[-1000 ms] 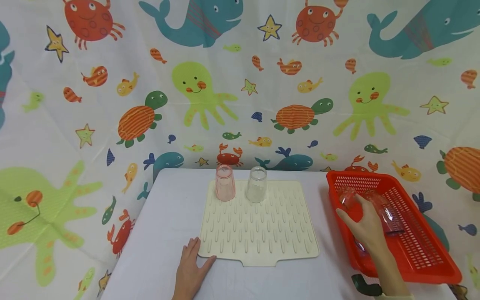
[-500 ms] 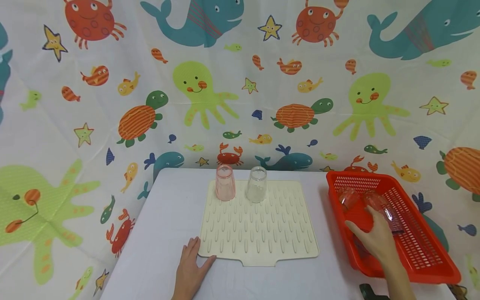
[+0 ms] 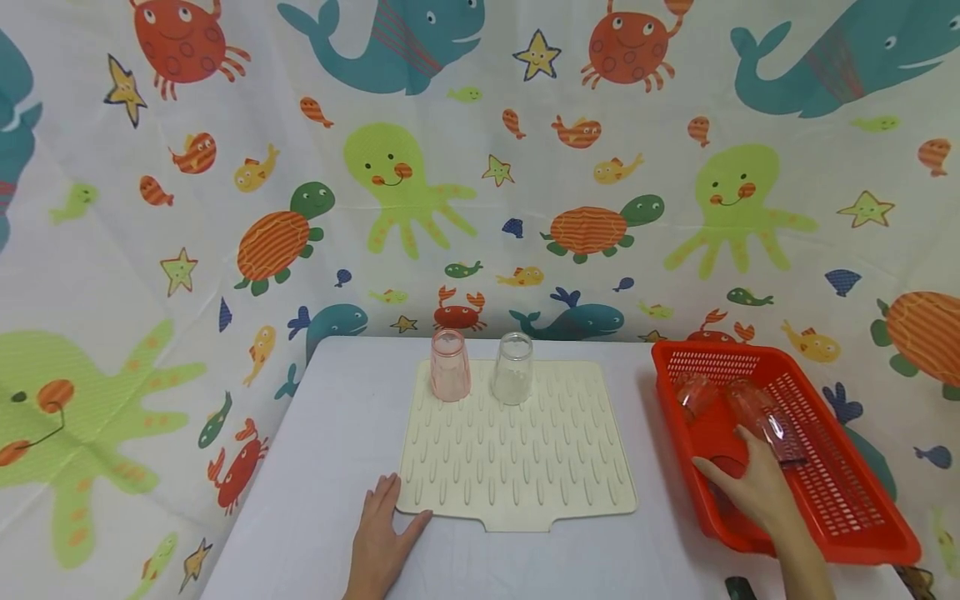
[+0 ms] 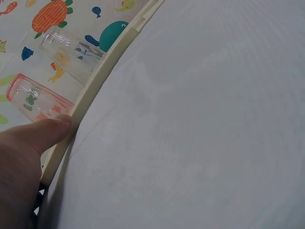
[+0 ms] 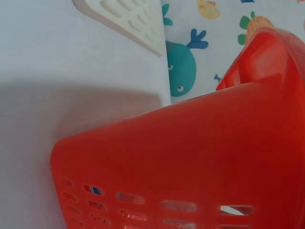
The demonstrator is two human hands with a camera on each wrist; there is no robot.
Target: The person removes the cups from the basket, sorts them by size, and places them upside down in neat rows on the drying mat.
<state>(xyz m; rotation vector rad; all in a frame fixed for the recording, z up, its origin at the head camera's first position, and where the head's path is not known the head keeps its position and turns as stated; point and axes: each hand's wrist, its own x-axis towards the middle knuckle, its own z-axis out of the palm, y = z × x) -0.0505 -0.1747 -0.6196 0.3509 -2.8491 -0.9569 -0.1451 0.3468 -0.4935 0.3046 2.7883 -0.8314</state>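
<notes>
My left hand (image 3: 378, 537) rests at the near left corner of a cream ridged drying mat (image 3: 517, 458), its thumb on the mat's edge in the left wrist view. Upside down at the back of the mat stand a pink glass (image 3: 450, 371) and a clear glass (image 3: 513, 371). Inside the red plastic basket (image 3: 892, 537), my right hand (image 3: 761, 487) has thumb and fingers spread above a purplish glass (image 3: 724, 465), which it partly hides. Whether they touch is unclear. Farther back lie a reddish-looking glass (image 3: 696, 395) and a pink glass (image 3: 750, 400) with a purplish one (image 3: 783, 437).
The basket's tall side wall (image 5: 190, 143) fills much of the right wrist view. White cloth (image 3: 337, 417) covers the table around the mat. A curtain (image 3: 480, 208) printed with sea animals hangs behind it.
My right hand has moved away from the glass at the basket's back left, toward the nearer purplish glass. My left hand and the two glasses on the mat stay put.
</notes>
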